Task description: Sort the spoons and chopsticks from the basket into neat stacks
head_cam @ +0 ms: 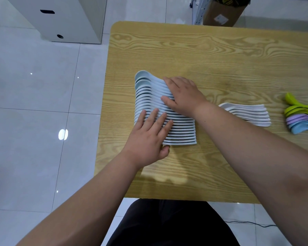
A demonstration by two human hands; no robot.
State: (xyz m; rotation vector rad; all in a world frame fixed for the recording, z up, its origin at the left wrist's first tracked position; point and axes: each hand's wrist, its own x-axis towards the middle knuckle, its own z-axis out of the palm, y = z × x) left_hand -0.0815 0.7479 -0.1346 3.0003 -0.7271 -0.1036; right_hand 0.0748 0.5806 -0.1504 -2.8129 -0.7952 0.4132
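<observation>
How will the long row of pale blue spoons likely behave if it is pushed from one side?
The row of pale blue spoons is curved, so it would probably shear rather than move as one. The spoons look smooth, so they may slip apart.

Pale blue spoons [178, 129], wood-grain table [185, 50]
</observation>
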